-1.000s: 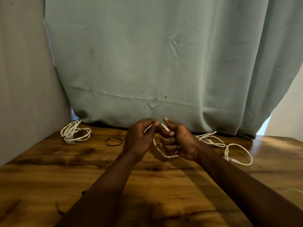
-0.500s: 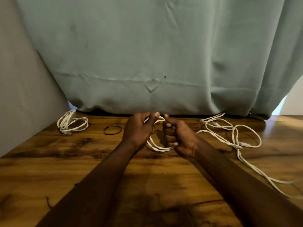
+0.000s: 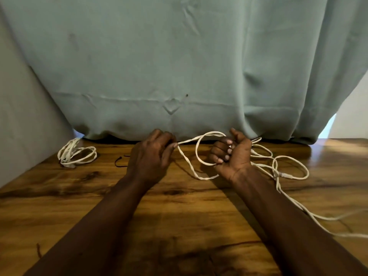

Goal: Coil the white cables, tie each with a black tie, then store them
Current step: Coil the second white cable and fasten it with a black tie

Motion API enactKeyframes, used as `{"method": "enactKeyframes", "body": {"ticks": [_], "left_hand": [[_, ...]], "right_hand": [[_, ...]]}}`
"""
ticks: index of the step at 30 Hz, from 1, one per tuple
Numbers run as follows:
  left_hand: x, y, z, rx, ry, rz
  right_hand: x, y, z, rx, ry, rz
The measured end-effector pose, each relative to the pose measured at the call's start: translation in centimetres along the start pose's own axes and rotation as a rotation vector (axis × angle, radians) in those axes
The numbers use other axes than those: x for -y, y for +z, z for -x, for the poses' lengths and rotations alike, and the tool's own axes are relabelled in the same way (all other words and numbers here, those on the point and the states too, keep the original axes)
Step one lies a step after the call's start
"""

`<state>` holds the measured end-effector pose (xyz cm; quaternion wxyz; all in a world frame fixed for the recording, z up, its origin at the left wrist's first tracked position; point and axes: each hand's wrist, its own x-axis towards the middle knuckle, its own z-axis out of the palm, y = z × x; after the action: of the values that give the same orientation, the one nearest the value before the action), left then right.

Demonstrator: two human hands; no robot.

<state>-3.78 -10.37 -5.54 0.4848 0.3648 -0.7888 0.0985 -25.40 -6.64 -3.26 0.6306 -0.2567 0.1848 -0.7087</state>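
White cable [image 3: 196, 150]: I see it strung between both hands above the far part of the table, with one loop standing up at the right hand and a slack strand sagging to the wood between the two.
Left hand [image 3: 151, 156]: its back is toward me, and thumb and forefinger pinch the cable where the strand leaves that hand.
Right hand [image 3: 233, 154]: the palm is turned my way with the thumb up, and the fingers are curled round the loop, holding it closed in the fist.
Loose length [image 3: 298, 178]: this is the rest of the cable (the same one, as far as I can follow it). It lies in untidy loops on the table just right of the right hand, then trails toward the right edge of my view.
Coiled cable [image 3: 76, 154]: it lies bundled in the far left corner near the wall, and I cannot tell whether it is tied.
Black tie [image 3: 119, 163]: it lies on the wood between the coiled cable and the left hand, which partly hides it.
Table [image 3: 179, 216]: it is brown wood with dark grain.
Curtain [image 3: 179, 66]: it is pale green and hangs behind the table, its hem at the far edge.
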Motion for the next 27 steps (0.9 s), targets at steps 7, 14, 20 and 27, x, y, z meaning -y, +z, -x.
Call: {"method": "enactKeyframes", "body": {"ticks": [7,14,20,27], "left_hand": [[-3.0,0.8,0.3,0.182,0.118,-0.080],[-5.4,0.5,0.3,0.270,0.313,-0.184],[-5.5,0.6,0.5,0.390,0.393,-0.075],[-5.7,-0.3,0.1,0.189,0.136,0.289]], "right_hand": [[1.3,0.6,0.7,-0.049,-0.177,-0.125],[0.4,1.6,0.3,-0.121,-0.312,0.312],[-1.5,2.3,2.0,-0.117,-0.397,0.808],[-2.3,1.4,1.8,0.134,-0.401,1.441]]}}
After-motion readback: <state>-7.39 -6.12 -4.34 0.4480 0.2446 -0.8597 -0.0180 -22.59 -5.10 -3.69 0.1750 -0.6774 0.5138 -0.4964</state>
